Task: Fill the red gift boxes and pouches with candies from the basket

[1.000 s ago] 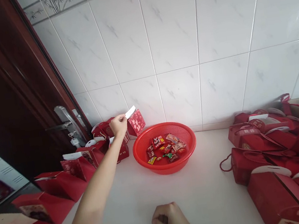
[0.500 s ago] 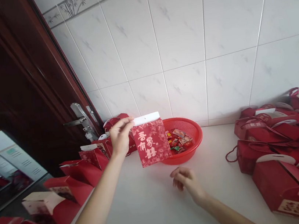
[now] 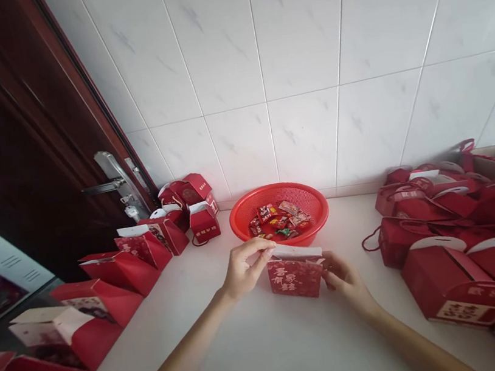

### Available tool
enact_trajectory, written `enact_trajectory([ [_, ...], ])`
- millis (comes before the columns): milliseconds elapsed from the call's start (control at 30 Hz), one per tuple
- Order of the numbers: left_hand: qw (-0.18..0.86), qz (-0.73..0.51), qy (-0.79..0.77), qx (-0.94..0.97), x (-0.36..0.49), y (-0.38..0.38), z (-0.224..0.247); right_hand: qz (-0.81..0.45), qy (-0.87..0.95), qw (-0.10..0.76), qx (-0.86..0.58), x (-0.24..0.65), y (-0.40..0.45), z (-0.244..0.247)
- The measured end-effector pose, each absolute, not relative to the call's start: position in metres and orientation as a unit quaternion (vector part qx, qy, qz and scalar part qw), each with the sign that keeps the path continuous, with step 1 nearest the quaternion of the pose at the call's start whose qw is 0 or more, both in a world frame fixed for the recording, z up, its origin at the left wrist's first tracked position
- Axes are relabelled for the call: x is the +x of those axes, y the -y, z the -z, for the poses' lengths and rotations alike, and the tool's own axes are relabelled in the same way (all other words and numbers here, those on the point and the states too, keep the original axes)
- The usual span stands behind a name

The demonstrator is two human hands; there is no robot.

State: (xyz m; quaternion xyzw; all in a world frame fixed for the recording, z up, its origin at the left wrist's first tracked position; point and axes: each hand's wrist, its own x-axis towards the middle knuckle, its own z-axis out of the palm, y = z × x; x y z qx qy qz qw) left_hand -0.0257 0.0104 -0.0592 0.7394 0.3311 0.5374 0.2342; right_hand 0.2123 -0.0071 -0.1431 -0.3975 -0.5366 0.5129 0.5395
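A red paper gift bag with pale printed characters and a white top flap is held upright just in front of the basket. My left hand pinches the white top edge at its left corner. On the other side, my right hand grips the bag's right edge near the top, its fingertips partly hidden behind the paper. Behind the bag stands a red plastic basket with several small wrapped sweets lying at its bottom.
Along the left edge runs a row of red gift bags, with small red boxes behind. Many red gift boxes crowd the right side of the white table. A tiled wall closes the back; a dark door stands left.
My left hand has brought the bag down and to the right, in front of the basket. My right hand has risen to the bag's right edge and taken hold of it. The view has shifted.
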Motion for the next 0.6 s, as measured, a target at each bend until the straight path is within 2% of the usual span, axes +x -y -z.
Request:
enact_trajectory([
  [267,0.351,-0.524,-0.408,0.66,-0.034,-0.022,0.07,-0.517,0.608,0.476,-0.369,0.21,0.007,0.162],
  [533,0.412,-0.509,-0.392,0.646,-0.049,-0.033,0.039,-0.509,0.602,0.469,-0.398,0.205,0.007,0.167],
  [600,0.405,-0.46,-0.42,0.67,-0.051,-0.047,0.029,-0.505,0.598,0.469,-0.408,0.204,0.007,0.164],
])
